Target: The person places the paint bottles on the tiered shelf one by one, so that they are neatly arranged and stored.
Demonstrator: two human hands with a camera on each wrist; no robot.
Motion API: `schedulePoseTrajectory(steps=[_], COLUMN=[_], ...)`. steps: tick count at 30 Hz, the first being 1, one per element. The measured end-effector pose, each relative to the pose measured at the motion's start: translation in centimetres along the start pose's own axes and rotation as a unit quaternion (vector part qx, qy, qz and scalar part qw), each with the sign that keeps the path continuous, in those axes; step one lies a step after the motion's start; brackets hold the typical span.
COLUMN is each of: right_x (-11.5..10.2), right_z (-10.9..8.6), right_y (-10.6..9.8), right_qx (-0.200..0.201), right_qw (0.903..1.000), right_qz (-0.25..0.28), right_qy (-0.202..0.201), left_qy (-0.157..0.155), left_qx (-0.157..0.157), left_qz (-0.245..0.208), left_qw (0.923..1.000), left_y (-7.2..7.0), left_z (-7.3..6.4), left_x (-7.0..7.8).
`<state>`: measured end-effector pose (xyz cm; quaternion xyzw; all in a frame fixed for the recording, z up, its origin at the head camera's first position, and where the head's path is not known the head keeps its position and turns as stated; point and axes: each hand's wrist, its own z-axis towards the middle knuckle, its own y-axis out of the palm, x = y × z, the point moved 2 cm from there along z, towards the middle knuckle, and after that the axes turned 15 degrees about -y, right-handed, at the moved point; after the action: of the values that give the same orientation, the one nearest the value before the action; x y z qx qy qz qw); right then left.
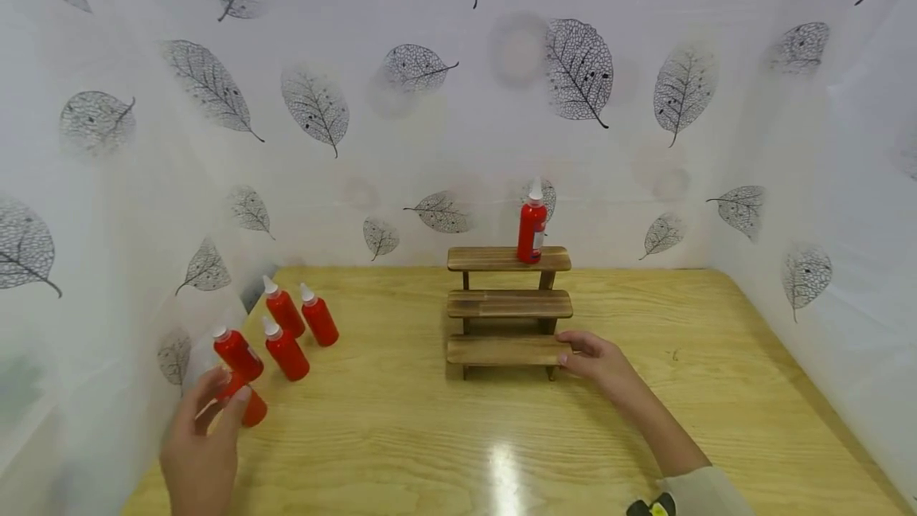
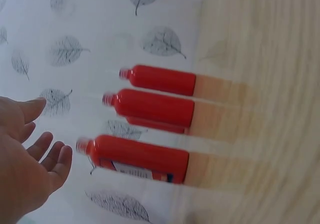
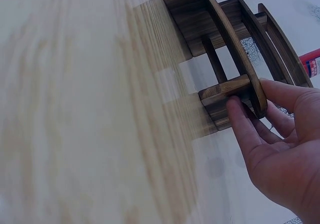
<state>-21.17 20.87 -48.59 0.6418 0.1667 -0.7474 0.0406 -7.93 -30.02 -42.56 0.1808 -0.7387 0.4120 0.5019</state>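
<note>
A three-tier wooden step stand (image 1: 510,305) stands on the table, with one red squeeze bottle (image 1: 532,231) with a white nozzle upright on its top tier. My right hand (image 1: 598,365) grips the right end of the lowest tier; in the right wrist view its thumb and fingers (image 3: 242,126) pinch that board from both sides. Over at the left, my left hand (image 1: 204,436) is beside the nearest red bottle (image 1: 254,406), its fingers spread about the bottle's top. The left wrist view shows these fingers (image 2: 64,161) loosely bent near a bottle neck, without a visible grip.
Several more red bottles with white nozzles, such as one red bottle (image 1: 286,353), stand grouped at the table's left edge. The wooden table (image 1: 401,436) is bordered at the back and sides by white leaf-printed sheeting (image 1: 444,134). A dark and yellow object (image 1: 653,506) shows by the right sleeve.
</note>
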Motion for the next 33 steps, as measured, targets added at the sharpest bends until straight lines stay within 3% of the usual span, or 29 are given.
schedulePoseTrajectory(steps=[4, 8, 12, 17, 25, 33], right_x=[0.1, 0.3, 0.5, 0.6, 0.7, 0.7], right_z=[-0.1, -0.1, -0.1, 0.0, 0.1, 0.1], right_y=[-0.2, -0.3, -0.4, -0.3, -0.2, -0.2], right_qx=[-0.001, -0.001, -0.003, -0.005, -0.001, 0.002], right_qw=[1.0000, 0.9999, 0.9998, 0.9997, 0.9997, 0.9998], right_qz=[0.003, 0.007, 0.011, 0.013, 0.015, 0.013], right_qy=[-0.006, -0.011, -0.016, -0.018, -0.017, -0.016], left_qy=[-0.047, -0.078, -0.080, -0.087, -0.103, -0.096], left_qx=[0.023, 0.007, -0.044, -0.107, -0.121, -0.122], left_qz=[-0.006, -0.001, 0.024, 0.063, 0.073, 0.091], left_qw=[0.9986, 0.9969, 0.9955, 0.9885, 0.9845, 0.9837], left_y=[-0.9, -1.3, -1.1, -0.6, -0.2, 0.1], left_z=[1.0, 2.5, 4.0, 5.6, 6.2, 6.5], left_x=[-1.0, -1.7, -2.2, -2.8, -2.6, -2.4])
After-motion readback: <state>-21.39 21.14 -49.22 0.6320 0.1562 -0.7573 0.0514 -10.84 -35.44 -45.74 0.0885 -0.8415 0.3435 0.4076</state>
